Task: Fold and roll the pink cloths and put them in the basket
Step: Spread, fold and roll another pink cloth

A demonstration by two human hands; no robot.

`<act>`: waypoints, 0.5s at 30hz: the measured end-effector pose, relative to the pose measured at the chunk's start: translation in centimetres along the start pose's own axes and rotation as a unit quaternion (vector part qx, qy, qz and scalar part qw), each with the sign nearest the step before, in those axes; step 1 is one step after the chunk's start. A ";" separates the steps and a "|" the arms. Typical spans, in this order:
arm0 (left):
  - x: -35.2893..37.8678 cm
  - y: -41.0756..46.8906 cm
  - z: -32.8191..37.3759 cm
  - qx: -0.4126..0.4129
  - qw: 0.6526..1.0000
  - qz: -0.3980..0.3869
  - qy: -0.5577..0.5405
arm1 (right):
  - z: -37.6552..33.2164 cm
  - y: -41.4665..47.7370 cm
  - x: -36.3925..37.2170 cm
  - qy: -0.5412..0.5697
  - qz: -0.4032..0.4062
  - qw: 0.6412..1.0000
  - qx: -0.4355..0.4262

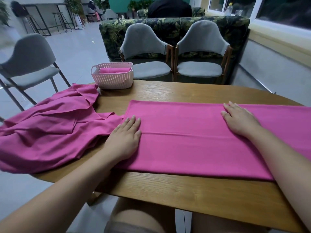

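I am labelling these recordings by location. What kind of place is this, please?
Probably a café or a shared lounge, not a home. Grey upholstered chairs stand at the wooden table, a leaf-patterned booth sofa is behind them, and bar stools stand farther back on the left.

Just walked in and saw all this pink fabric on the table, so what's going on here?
A person is folding pink cloths at a wooden table. Both hands lie flat on a folded pink cloth spread in front of them: the left hand near its left end, the right hand further right. A heap of unfolded pink cloths lies at the table's left edge. At the far side, a pale perforated basket already holds rolled pink cloth.
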State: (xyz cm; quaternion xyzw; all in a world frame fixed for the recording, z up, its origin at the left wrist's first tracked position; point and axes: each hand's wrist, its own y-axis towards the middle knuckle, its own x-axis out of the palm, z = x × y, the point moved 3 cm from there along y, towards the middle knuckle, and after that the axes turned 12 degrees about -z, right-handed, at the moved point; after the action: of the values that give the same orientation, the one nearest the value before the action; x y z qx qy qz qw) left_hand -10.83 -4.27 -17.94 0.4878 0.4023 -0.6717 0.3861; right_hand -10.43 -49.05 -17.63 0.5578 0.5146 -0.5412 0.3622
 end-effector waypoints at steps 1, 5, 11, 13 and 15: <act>-0.4 0.1 -0.4 0.001 1.000 -0.005 -0.009 | -0.1 0.0 -0.1 -0.002 -0.007 1.000 0.008; -2.5 0.6 -3.0 -0.012 0.997 0.054 -0.063 | -3.8 0.0 -0.7 -0.006 -0.011 1.000 0.004; -6.4 1.5 -6.4 -0.021 0.986 0.148 -0.077 | -16.5 -1.7 -1.2 0.068 -0.044 0.984 -0.161; -6.9 2.1 -7.1 -0.041 0.988 0.122 -0.087 | -20.4 -2.3 -0.9 0.082 -0.054 0.974 -0.203; -7.1 2.7 -7.3 -0.044 0.990 0.098 -0.095 | -23.4 -3.0 0.1 0.099 -0.061 0.963 -0.241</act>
State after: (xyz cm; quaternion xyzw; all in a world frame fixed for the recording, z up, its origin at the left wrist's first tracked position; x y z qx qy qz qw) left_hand -4.29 2.26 -12.99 0.4416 0.3428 -0.6555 0.5078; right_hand -7.94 -25.88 -13.73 0.4720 0.6965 -0.3641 0.3994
